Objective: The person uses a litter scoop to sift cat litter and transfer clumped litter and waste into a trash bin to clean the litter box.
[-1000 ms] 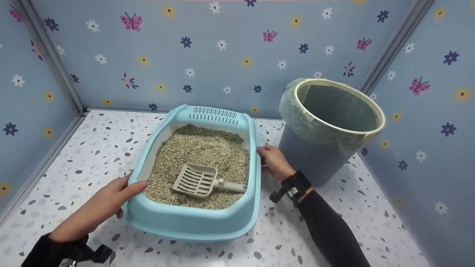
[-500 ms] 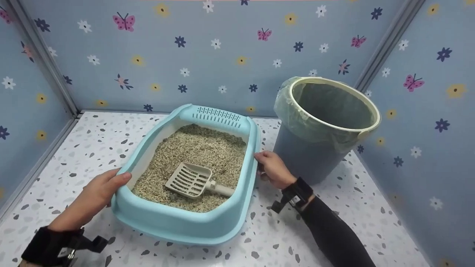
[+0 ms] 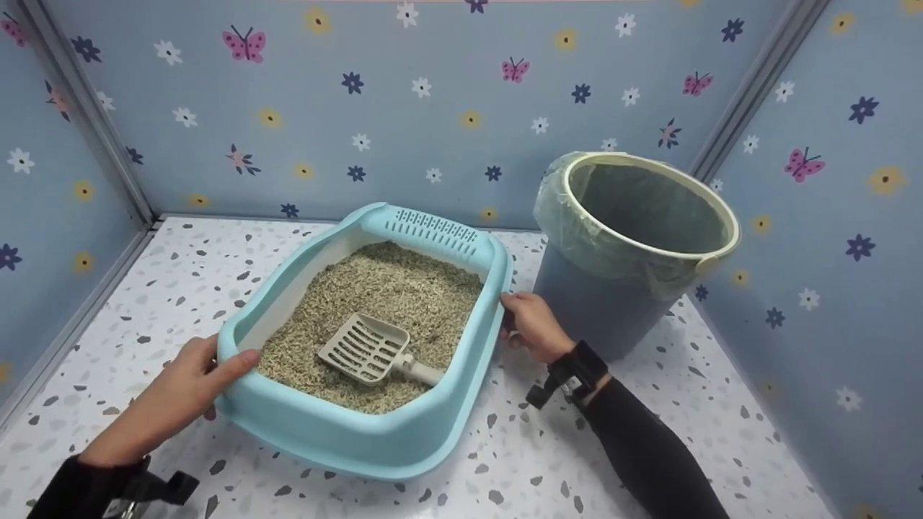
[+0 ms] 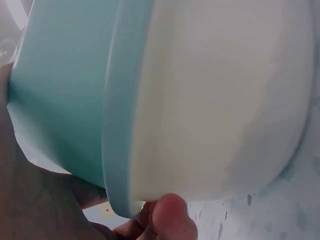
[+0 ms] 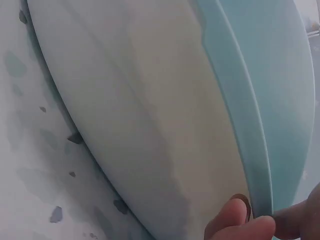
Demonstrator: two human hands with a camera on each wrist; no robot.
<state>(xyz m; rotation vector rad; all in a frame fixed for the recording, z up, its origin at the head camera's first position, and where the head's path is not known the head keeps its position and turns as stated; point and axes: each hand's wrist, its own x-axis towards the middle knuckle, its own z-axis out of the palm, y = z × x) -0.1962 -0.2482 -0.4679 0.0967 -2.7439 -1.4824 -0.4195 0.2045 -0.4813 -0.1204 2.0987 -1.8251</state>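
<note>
A litter box (image 3: 339,440) with a light blue upper rim and a pale base stands at an angle on the floor, filled with grainy litter (image 3: 396,277). On the litter lies a beige slotted litter scoop (image 3: 364,348), its handle pointing to the near right. My left hand (image 3: 180,382) grips the near left corner, thumb over the rim. At the right side, my right hand (image 3: 535,324) holds the rim's edge. The left wrist view has fingers (image 4: 172,217) curled under the blue lip (image 4: 122,110); in the right wrist view, fingers (image 5: 242,227) pinch the lip's lower edge.
A tall grey-blue trash bin (image 3: 598,303) with a cream ring and translucent liner stands close behind the right hand. Flower-and-butterfly panels (image 3: 404,108) wall in the back and both sides. The floor (image 3: 166,288) is white with grey speckles.
The litter box has turned clockwise: its far end has swung right, its near end left. The scoop has shifted left with it. Both hands have kept hold of the box.
</note>
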